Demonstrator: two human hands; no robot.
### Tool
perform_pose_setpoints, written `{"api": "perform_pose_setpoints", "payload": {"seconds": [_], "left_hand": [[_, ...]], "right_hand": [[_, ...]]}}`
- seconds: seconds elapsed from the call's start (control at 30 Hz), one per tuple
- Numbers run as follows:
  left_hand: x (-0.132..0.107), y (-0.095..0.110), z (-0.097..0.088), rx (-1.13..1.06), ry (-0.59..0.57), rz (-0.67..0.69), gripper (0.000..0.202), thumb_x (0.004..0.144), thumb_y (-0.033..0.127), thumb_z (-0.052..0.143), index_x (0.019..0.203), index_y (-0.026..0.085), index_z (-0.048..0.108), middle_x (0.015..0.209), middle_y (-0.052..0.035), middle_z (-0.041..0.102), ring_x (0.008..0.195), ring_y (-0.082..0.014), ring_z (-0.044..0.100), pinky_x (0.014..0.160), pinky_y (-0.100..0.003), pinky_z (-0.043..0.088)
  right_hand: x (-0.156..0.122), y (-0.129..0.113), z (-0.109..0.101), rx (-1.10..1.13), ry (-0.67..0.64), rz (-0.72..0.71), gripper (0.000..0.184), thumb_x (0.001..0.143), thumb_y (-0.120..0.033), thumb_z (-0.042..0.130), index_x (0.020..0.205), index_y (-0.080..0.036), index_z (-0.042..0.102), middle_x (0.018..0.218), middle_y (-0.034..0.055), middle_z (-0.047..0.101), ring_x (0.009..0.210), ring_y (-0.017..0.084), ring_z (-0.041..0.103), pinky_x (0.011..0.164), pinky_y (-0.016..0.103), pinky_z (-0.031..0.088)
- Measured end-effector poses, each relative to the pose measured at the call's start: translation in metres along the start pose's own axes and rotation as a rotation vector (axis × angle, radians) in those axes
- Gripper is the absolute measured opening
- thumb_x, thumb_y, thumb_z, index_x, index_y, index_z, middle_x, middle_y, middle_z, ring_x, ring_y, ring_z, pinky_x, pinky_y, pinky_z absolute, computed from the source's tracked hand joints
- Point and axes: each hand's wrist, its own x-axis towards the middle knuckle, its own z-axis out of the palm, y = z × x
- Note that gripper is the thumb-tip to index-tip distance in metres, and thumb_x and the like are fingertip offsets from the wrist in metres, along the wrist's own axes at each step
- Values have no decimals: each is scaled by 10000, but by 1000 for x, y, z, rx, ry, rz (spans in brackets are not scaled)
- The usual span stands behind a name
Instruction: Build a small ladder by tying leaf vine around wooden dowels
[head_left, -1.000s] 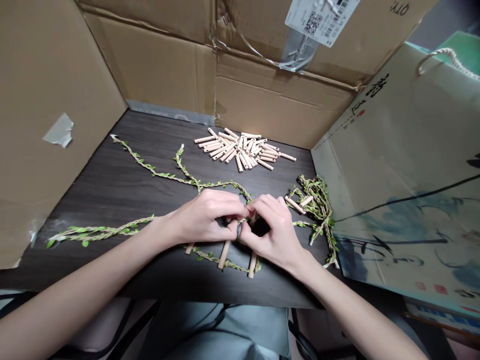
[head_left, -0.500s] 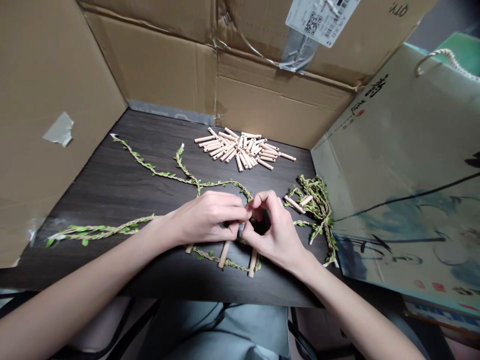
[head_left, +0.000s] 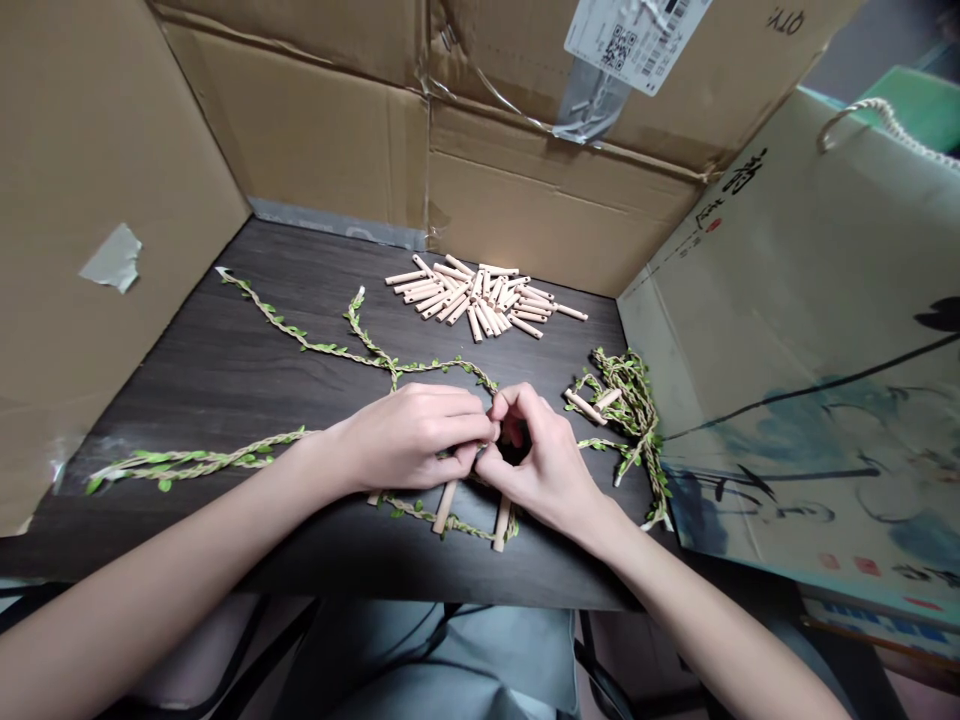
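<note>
My left hand point(head_left: 409, 440) and my right hand point(head_left: 536, 460) meet over the dark table point(head_left: 225, 370), fingers pinched together on a green leafy vine cord point(head_left: 330, 350). Short wooden sticks point(head_left: 444, 507) strung on the cord stick out below my hands. What exactly sits between the fingertips is hidden. The cord trails left and back across the table. A second length of cord point(head_left: 195, 462) lies along my left forearm.
A pile of several loose wooden sticks point(head_left: 480, 297) lies at the back of the table. A tangled bundle of vine cord with sticks point(head_left: 626, 405) sits at the right. Cardboard walls point(head_left: 97, 200) enclose the left and back; a printed paper bag point(head_left: 810, 360) stands at the right.
My right hand's fingers have curled in tighter against my left fingertips. The view has shifted slightly left. The cord and sticks stay about where they were.
</note>
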Motion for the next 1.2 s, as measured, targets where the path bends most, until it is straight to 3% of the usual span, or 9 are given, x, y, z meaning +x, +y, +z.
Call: {"api": "perform_pose_setpoints", "payload": {"seconds": [0.2, 0.43, 0.63, 0.8, 0.93, 1.2], "left_hand": [[0, 2, -2, 83, -9, 9, 163, 909, 68, 534, 830, 167, 637, 757, -31, 640, 678, -163, 559, 671, -276, 448], [1, 0, 5, -142, 175, -115, 135, 808, 38, 581, 823, 169, 608, 716, 16, 602, 638, -107, 513, 647, -216, 428], [-1, -4, 5, -225, 127, -144, 125, 822, 37, 613, 859, 153, 644, 753, 6, 630, 659, -100, 549, 661, -202, 446], [-2, -5, 5, -180, 111, -111, 158, 843, 23, 572, 863, 156, 656, 812, -35, 686, 720, -130, 604, 717, -218, 478], [-1, -4, 4, -167, 88, -139, 146, 823, 38, 569, 822, 168, 634, 771, -22, 667, 692, -129, 584, 696, -220, 466], [0, -2, 2, -272, 123, -235, 131, 774, 41, 618, 835, 153, 648, 724, 32, 628, 632, -79, 571, 640, -167, 448]], "right_hand": [[-1, 3, 3, 118, -12, 84, 241, 752, -162, 618, 936, -236, 482, 710, -83, 484, 612, 116, 416, 635, 260, 307], [-1, 6, 10, 417, 89, 147, 225, 782, -153, 592, 901, -248, 427, 778, -68, 507, 627, 112, 408, 638, 257, 369], [2, 5, -3, 171, 9, -19, 286, 780, -130, 612, 1018, -236, 493, 909, -27, 581, 731, 137, 485, 724, 289, 395], [3, -2, -11, -74, 35, -150, 253, 791, -107, 625, 991, -227, 529, 893, -21, 619, 757, 150, 536, 746, 308, 374], [2, -4, -8, -33, 49, -97, 248, 781, -95, 616, 978, -226, 542, 852, -27, 610, 718, 144, 516, 724, 303, 385], [-1, 0, -1, 265, 99, 83, 285, 775, -115, 645, 1015, -235, 547, 882, -26, 652, 698, 127, 498, 625, 263, 366]]}}
